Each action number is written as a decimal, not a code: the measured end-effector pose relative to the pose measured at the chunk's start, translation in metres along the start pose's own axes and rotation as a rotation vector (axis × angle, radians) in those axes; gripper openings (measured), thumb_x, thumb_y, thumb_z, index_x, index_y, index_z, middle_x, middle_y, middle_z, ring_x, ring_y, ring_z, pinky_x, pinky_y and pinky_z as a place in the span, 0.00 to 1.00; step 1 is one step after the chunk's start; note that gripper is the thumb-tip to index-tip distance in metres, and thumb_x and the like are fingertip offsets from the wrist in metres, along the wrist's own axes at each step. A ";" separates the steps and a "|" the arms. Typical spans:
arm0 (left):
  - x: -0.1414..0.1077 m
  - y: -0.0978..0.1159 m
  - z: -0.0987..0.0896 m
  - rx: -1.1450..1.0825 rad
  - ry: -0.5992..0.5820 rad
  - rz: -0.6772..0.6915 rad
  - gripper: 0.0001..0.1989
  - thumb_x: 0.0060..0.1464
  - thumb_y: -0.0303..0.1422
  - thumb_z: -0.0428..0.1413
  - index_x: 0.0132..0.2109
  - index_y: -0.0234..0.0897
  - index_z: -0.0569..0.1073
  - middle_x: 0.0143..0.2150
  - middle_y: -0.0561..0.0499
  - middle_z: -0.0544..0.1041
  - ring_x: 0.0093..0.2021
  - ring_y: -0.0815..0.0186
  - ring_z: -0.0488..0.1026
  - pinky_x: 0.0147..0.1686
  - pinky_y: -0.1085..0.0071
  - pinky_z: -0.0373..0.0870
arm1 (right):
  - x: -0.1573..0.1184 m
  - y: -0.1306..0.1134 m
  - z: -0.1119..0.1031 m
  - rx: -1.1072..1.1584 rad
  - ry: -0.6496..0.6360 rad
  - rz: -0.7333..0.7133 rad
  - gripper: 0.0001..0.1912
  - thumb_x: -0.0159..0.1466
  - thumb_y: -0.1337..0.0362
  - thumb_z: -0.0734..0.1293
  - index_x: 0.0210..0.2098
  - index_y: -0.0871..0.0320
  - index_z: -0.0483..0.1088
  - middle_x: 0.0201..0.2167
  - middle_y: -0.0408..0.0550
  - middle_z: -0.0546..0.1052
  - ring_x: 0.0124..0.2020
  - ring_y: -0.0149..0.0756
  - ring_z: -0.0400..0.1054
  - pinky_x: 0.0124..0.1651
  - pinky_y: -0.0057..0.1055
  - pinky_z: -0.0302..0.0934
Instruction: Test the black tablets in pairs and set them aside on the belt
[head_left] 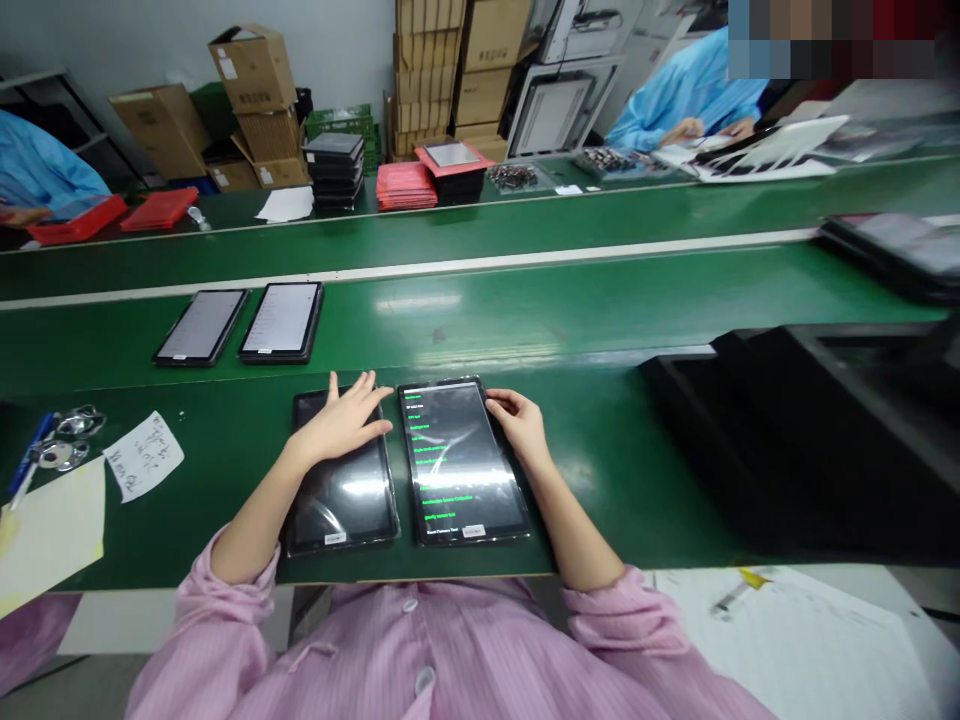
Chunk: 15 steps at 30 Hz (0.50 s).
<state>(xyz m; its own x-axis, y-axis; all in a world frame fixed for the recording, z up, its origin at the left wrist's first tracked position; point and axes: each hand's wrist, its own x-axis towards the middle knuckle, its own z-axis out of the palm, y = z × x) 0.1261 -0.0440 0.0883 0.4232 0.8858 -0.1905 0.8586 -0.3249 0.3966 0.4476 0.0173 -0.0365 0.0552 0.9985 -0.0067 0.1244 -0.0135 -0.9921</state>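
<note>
Two tablets lie side by side on the green bench in front of me. The left tablet [341,515] has a dark screen and a small white label at its near edge. Over its upper part my left hand [341,420] is spread, fingers stretched out; whether it touches the glass I cannot tell. The right tablet [465,460] is lit, showing a list of green and white text lines on black. At its upper right edge my right hand [519,425] curls, thumb and fingers against the side. Its fingertips are partly hidden.
Farther up the bench lie two tablets with pale screens, a left one [201,327] and a right one [282,320]. A handwritten note [144,457] and yellow paper [56,535] are at left. Black foam trays [810,440] fill the right. Co-workers in blue sleeves sit across.
</note>
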 end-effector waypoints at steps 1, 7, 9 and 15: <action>-0.008 0.009 0.001 -0.116 -0.015 0.032 0.35 0.66 0.53 0.42 0.72 0.40 0.52 0.76 0.36 0.42 0.76 0.50 0.37 0.69 0.38 0.25 | 0.000 0.000 0.001 -0.001 0.008 -0.004 0.20 0.52 0.51 0.74 0.39 0.58 0.76 0.40 0.56 0.81 0.43 0.50 0.75 0.54 0.50 0.68; -0.048 0.062 0.053 -0.926 -0.153 -0.085 0.48 0.60 0.58 0.49 0.75 0.44 0.35 0.76 0.49 0.23 0.75 0.53 0.25 0.72 0.51 0.31 | 0.003 0.000 0.004 0.014 -0.004 -0.013 0.23 0.52 0.47 0.74 0.39 0.58 0.76 0.40 0.56 0.80 0.43 0.49 0.75 0.53 0.48 0.68; -0.053 0.070 0.088 -1.126 -0.108 -0.197 0.52 0.58 0.58 0.51 0.75 0.41 0.32 0.76 0.49 0.22 0.75 0.53 0.23 0.72 0.53 0.29 | -0.006 0.001 0.000 0.022 -0.025 -0.028 0.26 0.53 0.45 0.73 0.43 0.58 0.76 0.45 0.57 0.80 0.48 0.50 0.74 0.56 0.49 0.66; -0.048 0.092 0.163 -1.391 0.175 -0.383 0.50 0.60 0.56 0.48 0.74 0.41 0.27 0.76 0.52 0.23 0.75 0.61 0.21 0.72 0.60 0.26 | -0.078 0.011 -0.016 -0.001 -0.101 -0.040 0.34 0.65 0.40 0.64 0.64 0.49 0.65 0.68 0.51 0.63 0.69 0.49 0.54 0.72 0.51 0.39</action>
<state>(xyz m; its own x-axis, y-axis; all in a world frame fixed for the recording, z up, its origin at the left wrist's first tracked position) 0.2322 -0.1704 -0.0125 0.1096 0.9040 -0.4132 -0.1039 0.4239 0.8997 0.4601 -0.0613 -0.0455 -0.0500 0.9985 0.0202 0.1252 0.0263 -0.9918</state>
